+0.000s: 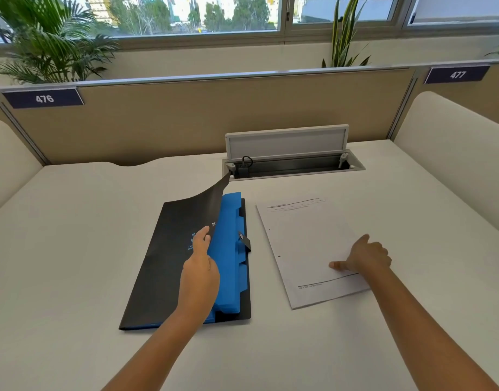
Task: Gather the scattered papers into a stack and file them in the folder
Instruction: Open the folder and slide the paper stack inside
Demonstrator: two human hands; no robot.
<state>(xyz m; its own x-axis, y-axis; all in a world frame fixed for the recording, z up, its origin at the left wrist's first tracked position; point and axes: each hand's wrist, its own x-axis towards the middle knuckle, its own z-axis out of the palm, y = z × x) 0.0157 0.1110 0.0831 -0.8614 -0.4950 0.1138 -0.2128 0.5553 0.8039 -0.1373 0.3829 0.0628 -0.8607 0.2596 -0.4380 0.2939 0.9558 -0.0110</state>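
Left hand grip: the left hand [199,270] pinches the right edge of the folder's black front cover [183,238], thumb on top and fingers hidden beneath, holding the cover lifted and curling with its far corner in the air.
Right hand grip: the right hand [366,256] rests on the paper stack [307,244], thumb flat on the top sheet and fingers curled at the right edge; whether they have hooked under the sheets I cannot tell.
Folder: the expanding folder [186,277] lies at the middle of the white desk [73,249], its blue tabbed dividers [228,249] exposed, and a black closure strap [244,241] lies loose at its right edge.
Papers: one squared pile, just right of the folder and not touching it, a little askew.
Done: gathering looks finished, since no stray sheet shows, and the folder is partly open.
Left: by my reading, opening the cover wider, lifting the stack, sliding it into a pocket and closing the strap.
Edges: the pile's near edge and right side are free to take hold of; the dividers' stepped tabs could catch the leading sheets.
Room: bare desk lies right of and nearer than the pile; the open cable tray [292,162] sits beyond, well apart from both hands, though the raised cover corner comes close to its left end.
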